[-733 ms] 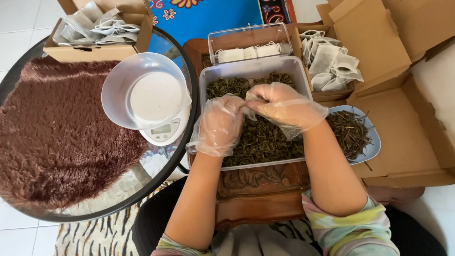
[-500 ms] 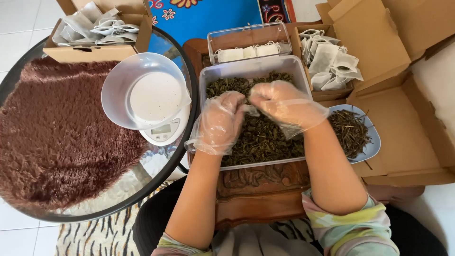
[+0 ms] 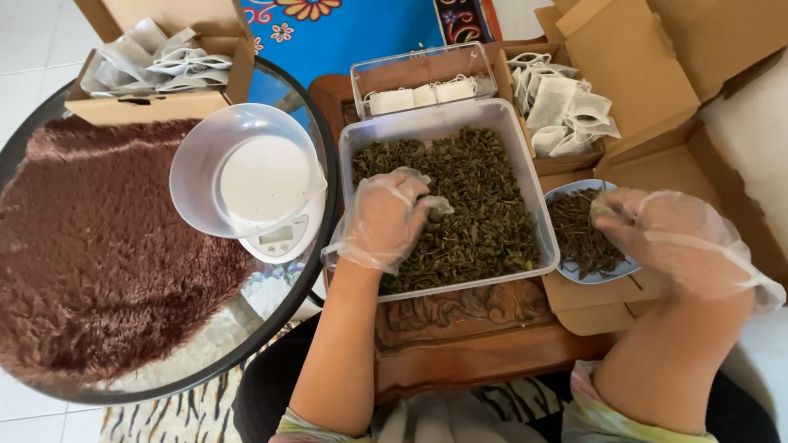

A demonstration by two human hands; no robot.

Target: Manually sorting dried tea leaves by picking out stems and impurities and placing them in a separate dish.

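A clear plastic tray (image 3: 532,176) on a carved wooden stand holds a bed of dried green leaves (image 3: 480,201). My left hand (image 3: 384,220), in a thin clear glove, rests in the tray's left half with its fingers curled into the leaves. My right hand (image 3: 669,238), also gloved, is off to the right over a small blue plate (image 3: 566,190) of darker dried stems (image 3: 581,234). Its fingertips are pinched together at the plate's far right edge, touching the stems.
On the round glass table (image 3: 316,148) to the left, a clear bowl (image 3: 246,176) sits on a white kitchen scale (image 3: 283,239) beside a brown furry mat (image 3: 90,254). Cardboard boxes of empty white filter bags stand far left (image 3: 156,61) and far right (image 3: 562,102), with a clear box (image 3: 419,82) between them.
My right hand has left the tray, where both hands were close together, and moved right to the blue plate. The left hand stays in the leaves.
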